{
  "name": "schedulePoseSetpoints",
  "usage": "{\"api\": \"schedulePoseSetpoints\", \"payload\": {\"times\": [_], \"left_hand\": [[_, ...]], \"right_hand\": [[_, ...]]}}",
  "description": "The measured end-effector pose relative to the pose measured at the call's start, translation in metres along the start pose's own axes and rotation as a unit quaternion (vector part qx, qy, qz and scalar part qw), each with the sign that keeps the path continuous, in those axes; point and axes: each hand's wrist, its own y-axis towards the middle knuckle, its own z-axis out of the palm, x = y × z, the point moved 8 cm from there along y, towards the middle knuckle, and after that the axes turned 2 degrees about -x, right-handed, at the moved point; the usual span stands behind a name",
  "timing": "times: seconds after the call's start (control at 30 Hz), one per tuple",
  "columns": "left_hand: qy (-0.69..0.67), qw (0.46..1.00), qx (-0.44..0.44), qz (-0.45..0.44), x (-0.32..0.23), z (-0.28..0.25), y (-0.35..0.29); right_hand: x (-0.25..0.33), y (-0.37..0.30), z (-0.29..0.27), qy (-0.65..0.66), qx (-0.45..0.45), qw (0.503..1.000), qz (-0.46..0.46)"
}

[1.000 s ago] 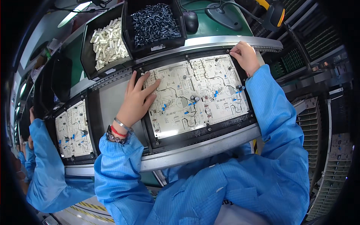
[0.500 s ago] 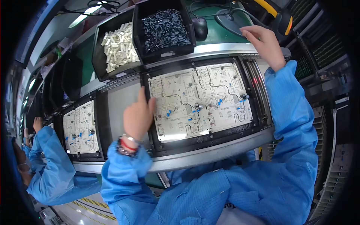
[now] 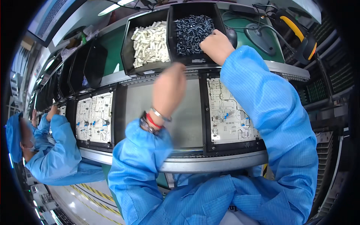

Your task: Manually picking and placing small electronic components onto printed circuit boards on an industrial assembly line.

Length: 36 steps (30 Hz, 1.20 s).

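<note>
left hand (image 3: 168,90) blurred; board (image 3: 227,118) part-hidden

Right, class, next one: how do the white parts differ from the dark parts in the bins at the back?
Colour: the white parts are pale cream-white; the dark parts are blue-black.
Size: the white parts look chunkier, the dark parts smaller.
Hands: the right hand is at the dark parts; no hand is over the white parts.
Shared: both lie in loose heaps in black bins standing side by side.
</note>
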Motion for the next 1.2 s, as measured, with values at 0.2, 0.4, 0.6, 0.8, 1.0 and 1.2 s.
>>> {"api": "schedulePoseSetpoints", "payload": {"times": [0.2,0.4,0.6,0.8,1.0,1.2], "left_hand": [[0.114,0.993,0.015,-0.012,0.118,-0.024,0.049],[0.153,0.97,0.185,-0.026,0.144,0.007,0.06],[0.121,0.972,0.196,-0.044,0.129,0.004,0.061],[0.052,0.98,0.188,-0.038,0.107,-0.002,0.051],[0.069,0.982,0.174,-0.015,0.109,-0.004,0.048],[0.063,0.973,0.213,-0.07,0.104,-0.004,0.052]], "right_hand": [[0.001,0.005,-0.002,0.029,-0.037,0.999,0.0],[-0.02,0.004,-0.011,0.165,-0.166,0.972,0.037],[-0.011,0.005,0.013,0.114,-0.017,0.993,-0.011],[-0.01,0.005,0.015,0.141,0.004,0.99,0.006],[-0.031,-0.003,-0.022,0.212,-0.176,0.96,0.053],[-0.046,-0.033,-0.033,0.178,-0.202,0.963,0.005]]}}
